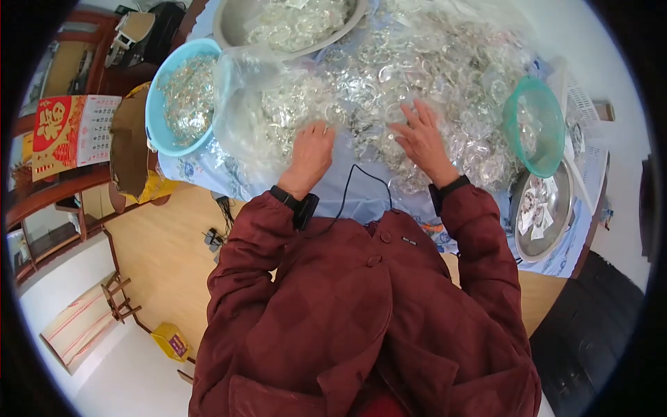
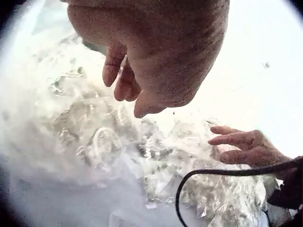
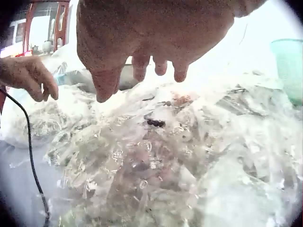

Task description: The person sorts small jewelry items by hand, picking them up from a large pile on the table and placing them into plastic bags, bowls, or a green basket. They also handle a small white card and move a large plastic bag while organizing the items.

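Note:
A wide pile of small clear plastic packets [image 1: 458,76] covers the table. Over its near part is the right hand [image 1: 425,142], fingers spread and nothing seen in them; in the right wrist view that hand [image 3: 156,42] hangs above the packets [image 3: 142,161]. The left hand [image 1: 311,156] is at the near edge of a smaller heap of packets [image 1: 295,104] in a clear plastic bag [image 1: 240,111]. Its fingers hang bent downward in the left wrist view, where the hand [image 2: 161,52] shows nothing held. Whether the fingertips touch the packets cannot be told.
A blue basin [image 1: 154,104] of packets stands left, a metal basin [image 1: 226,35] at the back. On the right are a green basket [image 1: 556,125] and a metal bowl [image 1: 556,240] with cards. A black cord [image 1: 347,181] crosses the blue cloth [image 1: 333,201].

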`<state>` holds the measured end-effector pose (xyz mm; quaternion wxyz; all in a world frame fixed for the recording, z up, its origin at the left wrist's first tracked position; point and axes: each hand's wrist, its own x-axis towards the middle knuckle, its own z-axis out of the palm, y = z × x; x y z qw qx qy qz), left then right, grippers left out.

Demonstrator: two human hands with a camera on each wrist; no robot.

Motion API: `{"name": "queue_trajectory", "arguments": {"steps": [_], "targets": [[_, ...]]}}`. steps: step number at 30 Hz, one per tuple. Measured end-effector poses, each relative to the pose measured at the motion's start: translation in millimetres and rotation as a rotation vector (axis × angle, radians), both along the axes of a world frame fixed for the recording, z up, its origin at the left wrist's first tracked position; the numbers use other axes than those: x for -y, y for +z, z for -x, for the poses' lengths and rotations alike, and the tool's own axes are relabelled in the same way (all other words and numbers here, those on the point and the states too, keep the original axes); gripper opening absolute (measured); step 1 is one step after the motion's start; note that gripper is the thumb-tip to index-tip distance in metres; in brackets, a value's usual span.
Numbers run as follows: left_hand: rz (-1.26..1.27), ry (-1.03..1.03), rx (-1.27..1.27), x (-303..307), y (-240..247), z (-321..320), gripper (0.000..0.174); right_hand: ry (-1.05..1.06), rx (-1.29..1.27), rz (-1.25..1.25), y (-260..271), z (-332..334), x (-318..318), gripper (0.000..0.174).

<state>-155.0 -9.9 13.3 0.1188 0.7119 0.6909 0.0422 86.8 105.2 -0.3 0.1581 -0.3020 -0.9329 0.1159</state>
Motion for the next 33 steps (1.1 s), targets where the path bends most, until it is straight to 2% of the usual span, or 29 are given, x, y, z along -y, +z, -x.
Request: {"name": "queue_trajectory", "arguments": {"steps": [1,2,5,6,8,10,13,16,21,23,27,29,31,33], "targets": [[0.109,0.045,0.033,-6,6,-3,0.032,0.039,-0.009,0.013,5,-4,1,0.046],[0.099,0.04,0.024,-14,8,-5,0.032,0.034,-0.018,0.003,7,-11,4,0.046],[-0.36,-0.037,0.188,-54,-2,-5,0.039,-0.231,0.026,0.001,8,-42,16,0.057],[-0.369,-0.044,0.179,-71,-9,-1,0.039,-0.236,0.015,-0.008,6,-56,19,0.057],[-0.474,0.085,0.265,-110,-34,7,0.044,-0.483,0.094,-0.034,1,-84,23,0.072],[-0.534,0.131,0.314,-141,-43,10,0.048,-0.551,0.139,-0.019,2,-102,27,0.076],[-0.286,0.536,0.231,-167,-56,0,0.062,-0.682,0.274,0.037,-1,-128,29,0.087],[-0.273,0.514,0.294,-169,-65,-42,0.066,-0.622,0.336,0.105,-21,-135,31,0.097],[-0.217,0.402,0.269,-159,-32,-111,0.065,-0.641,0.349,0.12,-20,-131,28,0.099],[-0.114,0.092,0.602,-154,-22,-123,0.06,-0.639,0.347,0.124,-20,-131,29,0.099],[-0.246,0.085,0.57,-162,-12,-95,0.055,-0.639,0.339,0.152,-17,-127,27,0.098],[-0.566,0.237,0.335,-182,-35,-62,0.045,-0.655,0.343,0.17,-16,-126,30,0.097],[-0.505,0.338,0.241,-205,-50,-28,0.046,-0.658,0.362,0.19,-16,-126,29,0.099],[-0.578,0.259,0.232,-230,-65,-3,0.047,-0.68,0.367,0.196,-17,-124,24,0.101]]}}
